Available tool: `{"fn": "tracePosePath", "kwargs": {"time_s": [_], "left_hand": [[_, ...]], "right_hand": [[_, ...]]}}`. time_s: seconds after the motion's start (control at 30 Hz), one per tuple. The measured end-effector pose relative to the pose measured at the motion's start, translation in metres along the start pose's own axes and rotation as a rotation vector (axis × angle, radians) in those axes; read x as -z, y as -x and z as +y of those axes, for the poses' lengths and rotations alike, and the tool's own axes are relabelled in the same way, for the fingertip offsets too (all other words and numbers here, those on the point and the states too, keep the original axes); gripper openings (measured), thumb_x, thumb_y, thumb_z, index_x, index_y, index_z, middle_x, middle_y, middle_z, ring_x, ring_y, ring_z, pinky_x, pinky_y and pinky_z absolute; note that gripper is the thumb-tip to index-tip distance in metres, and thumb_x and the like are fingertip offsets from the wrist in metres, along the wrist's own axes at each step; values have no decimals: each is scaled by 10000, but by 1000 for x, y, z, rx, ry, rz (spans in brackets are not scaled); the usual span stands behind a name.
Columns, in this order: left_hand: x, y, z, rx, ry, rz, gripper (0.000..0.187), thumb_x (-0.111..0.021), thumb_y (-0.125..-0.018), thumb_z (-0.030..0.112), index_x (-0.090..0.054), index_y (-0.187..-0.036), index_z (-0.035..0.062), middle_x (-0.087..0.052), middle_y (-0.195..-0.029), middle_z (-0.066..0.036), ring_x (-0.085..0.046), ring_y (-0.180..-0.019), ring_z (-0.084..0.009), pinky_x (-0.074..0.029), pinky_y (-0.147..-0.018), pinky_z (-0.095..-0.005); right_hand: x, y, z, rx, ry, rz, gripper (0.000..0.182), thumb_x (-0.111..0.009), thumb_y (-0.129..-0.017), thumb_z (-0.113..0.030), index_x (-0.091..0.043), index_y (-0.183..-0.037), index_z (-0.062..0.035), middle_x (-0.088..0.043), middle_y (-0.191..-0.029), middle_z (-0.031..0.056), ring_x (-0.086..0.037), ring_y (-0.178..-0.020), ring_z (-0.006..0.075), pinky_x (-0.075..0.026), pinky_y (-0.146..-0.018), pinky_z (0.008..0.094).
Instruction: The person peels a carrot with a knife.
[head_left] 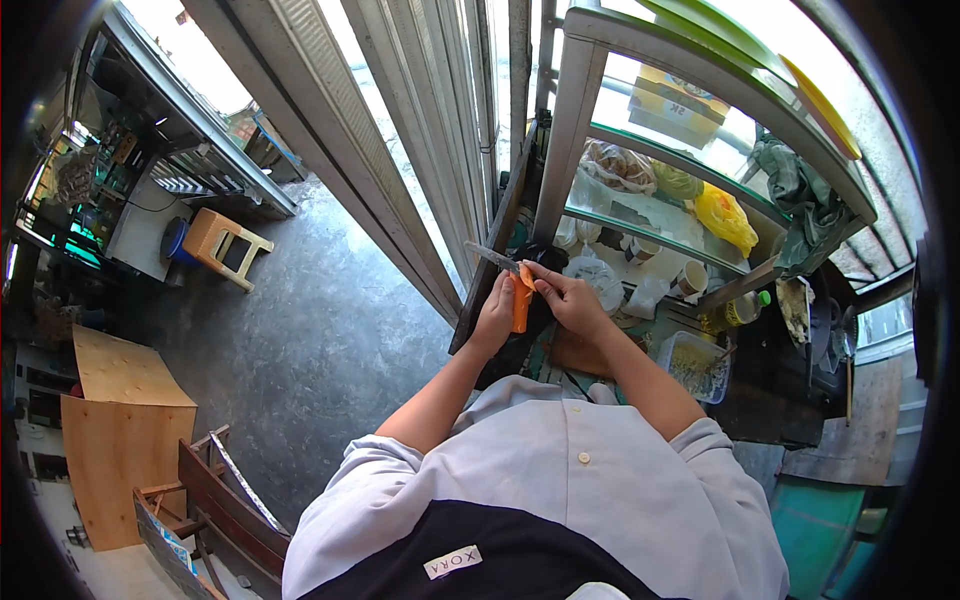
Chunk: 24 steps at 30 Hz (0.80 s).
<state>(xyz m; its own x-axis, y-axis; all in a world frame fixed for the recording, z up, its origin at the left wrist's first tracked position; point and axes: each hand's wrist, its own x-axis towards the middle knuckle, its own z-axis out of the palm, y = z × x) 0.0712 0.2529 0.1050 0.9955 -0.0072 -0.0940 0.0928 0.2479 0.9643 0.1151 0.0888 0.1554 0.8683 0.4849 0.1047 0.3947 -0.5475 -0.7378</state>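
Observation:
In the head view, my left hand (494, 318) is closed around an orange piece, apparently a carrot (520, 308), held upright with its blunt end down. My right hand (570, 300) is closed at the top of the carrot, at the base of a knife (492, 256). The grey blade points up and to the left, past my left fingers. The knife's handle is mostly hidden by my right fingers. Beneath my hands hangs a black plastic bag (540, 345). A brown board (580, 354) lies just right of it.
A glass-shelved cabinet (577, 130) stands ahead right, holding a yellow bag (725, 218) and cups (690, 278). Right of my arm sit a plastic tub (692, 368) and a bottle with a green cap (738, 310). Metal shutter panels (330, 130) rise ahead left. A stool (225, 245) stands left.

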Motion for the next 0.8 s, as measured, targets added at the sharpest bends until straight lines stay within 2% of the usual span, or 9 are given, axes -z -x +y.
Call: {"fn": "tracePosePath", "kwargs": {"time_s": [0.07, 0.1, 0.17, 0.27, 0.33, 0.5, 0.57, 0.67, 0.8], "left_hand": [[-4, 6, 18, -31, -31, -13, 494, -299, -1023, 367, -325, -1387, 32, -490, -1203, -99, -501, -1069, -154, -381, -948, -264], [-4, 8, 25, -59, -62, -27, 508, -300, -1022, 374, -313, -1397, 32, -482, -1229, -107, -495, -1093, -157, -374, -966, -266], [2, 4, 27, -90, -89, -64, 514, -303, -1020, 384, -315, -1399, 38, -480, -1237, -107, -494, -1098, -160, -375, -966, -267], [7, -2, 24, -142, -88, -108, 519, -305, -1015, 404, -326, -1398, 53, -493, -1206, -98, -502, -1076, -158, -386, -949, -267], [7, -2, 23, -165, -59, -114, 519, -303, -1014, 413, -336, -1395, 62, -509, -1168, -88, -511, -1049, -153, -396, -932, -265], [15, 7, 26, 221, 607, -168, 524, -300, -992, 485, -356, -1366, 121, -509, -928, -19, -498, -733, -100, -444, -623, -226], [14, 4, 24, 176, 480, -66, 518, -315, -988, 488, -359, -1357, 127, -504, -913, -13, -488, -705, -94, -431, -585, -222], [15, 4, 23, 165, 300, 91, 507, -340, -979, 489, -371, -1338, 131, -494, -889, -7, -484, -680, -88, -422, -555, -220], [20, 1, 22, 143, 203, 181, 446, -483, -940, 405, -413, -1255, 97, -488, -875, -9, -509, -689, -94, -450, -585, -234]], "right_hand": [[-18, -7, 20, 258, -252, 160, 378, -471, -978, -315, -502, -1339, -206, -677, -819, 43, -579, -563, 167, -481, -544, 301], [-13, -5, 16, 259, -253, 157, 378, -471, -978, -315, -502, -1339, -206, -677, -819, 43, -579, -563, 167, -481, -544, 301], [7, -1, -4, -350, -807, -249, 396, -439, -996, -308, -460, -1374, -194, -504, -662, -40, -396, -498, 50, -363, -452, 209], [10, 1, -20, -460, -928, -234, 411, -431, -998, -319, -416, -1399, -233, -340, -606, -64, -290, -476, 24, -256, -429, 165], [7, 3, -20, -459, -984, -229, 411, -426, -999, -323, -411, -1402, -240, -349, -606, -62, -294, -474, 25, -260, -427, 166], [9, -1, -7, -464, -1086, -99, 392, -456, -990, -312, -462, -1374, -234, -349, -581, -54, -353, -486, 38, -322, -440, 200], [5, -3, 10, -114, -361, 44, 413, -483, -973, -255, -438, -1381, -294, -437, -584, 17, -506, -537, 133, -445, -531, 278], [5, 0, 7, 96, 24, 118, 481, -508, -936, -179, -422, -1374, -355, -575, -695, 101, -614, -666, 260, -493, -660, 355], [5, 7, 1, 43, 141, -24, 545, -504, -906, -110, -426, -1354, -410, -631, -835, 149, -620, -731, 335, -491, -680, 401]]}}
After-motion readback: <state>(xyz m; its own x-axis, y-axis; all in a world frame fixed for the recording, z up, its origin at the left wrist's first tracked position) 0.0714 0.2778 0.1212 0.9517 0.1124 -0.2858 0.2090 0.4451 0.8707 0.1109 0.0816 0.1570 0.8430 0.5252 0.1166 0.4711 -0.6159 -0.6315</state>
